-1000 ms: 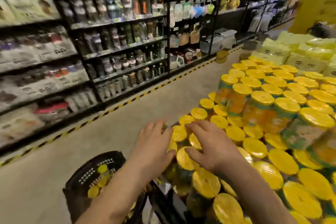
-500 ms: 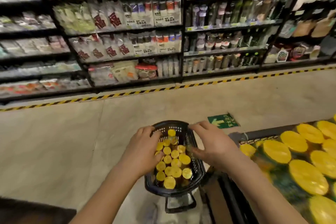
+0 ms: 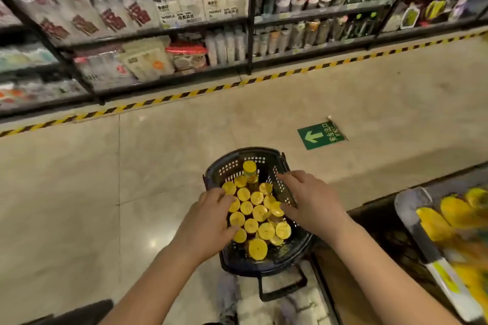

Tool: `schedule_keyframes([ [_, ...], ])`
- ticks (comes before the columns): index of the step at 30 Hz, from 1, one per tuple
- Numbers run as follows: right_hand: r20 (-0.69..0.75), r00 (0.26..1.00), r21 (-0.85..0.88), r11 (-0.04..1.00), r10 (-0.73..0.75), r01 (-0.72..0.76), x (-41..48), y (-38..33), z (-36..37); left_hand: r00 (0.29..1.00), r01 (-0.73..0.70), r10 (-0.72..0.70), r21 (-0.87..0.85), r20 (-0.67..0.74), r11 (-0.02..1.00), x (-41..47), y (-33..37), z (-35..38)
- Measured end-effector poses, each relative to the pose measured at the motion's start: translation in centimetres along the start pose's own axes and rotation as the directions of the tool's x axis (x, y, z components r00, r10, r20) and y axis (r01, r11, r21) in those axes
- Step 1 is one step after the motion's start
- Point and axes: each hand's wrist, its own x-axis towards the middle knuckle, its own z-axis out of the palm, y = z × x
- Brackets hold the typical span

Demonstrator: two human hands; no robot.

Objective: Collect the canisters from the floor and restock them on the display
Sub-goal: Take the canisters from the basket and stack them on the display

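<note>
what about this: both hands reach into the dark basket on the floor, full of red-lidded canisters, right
Not quite: the lids are yellow, not red. The head view shows the left hand and the right hand reaching into the dark basket on the floor, full of yellow-lidded canisters.

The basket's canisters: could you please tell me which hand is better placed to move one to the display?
Probably the right hand: it sits at the right edge of the canisters, nearest the display.

Beige tiled floor (image 3: 79,192), stocked shelves (image 3: 158,34)
</note>
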Motion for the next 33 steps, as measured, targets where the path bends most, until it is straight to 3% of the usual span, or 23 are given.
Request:
schedule_keyframes([
  [9, 0.022, 0.993, 0.180, 0.976, 0.118, -0.120, 5.9, 8.4, 16.4, 0.985, 0.025, -0.017, -0.041, 0.173, 0.999, 9.5, -4.1, 15.1],
  [17, 0.089, 0.990, 0.144, 0.983, 0.106, -0.118, 7.1, 13.9, 31.8, 0.924, 0.106, -0.091, -0.021, 0.372, 0.994, 14.4, -7.1, 31.8],
  [21, 0.137, 0.989, 0.198, 0.977, 0.059, -0.085, 6.6, 15.3, 37.9, 0.902, 0.155, -0.153, 0.029, 0.403, 0.988, 15.9, -7.3, 37.2],
  [33, 0.196, 0.979, 0.184, 0.979, 0.051, -0.088, 5.8, 16.2, 43.0, 0.792, 0.447, -0.413, 0.034, 0.450, 0.894, 18.3, -5.6, 45.9],
])
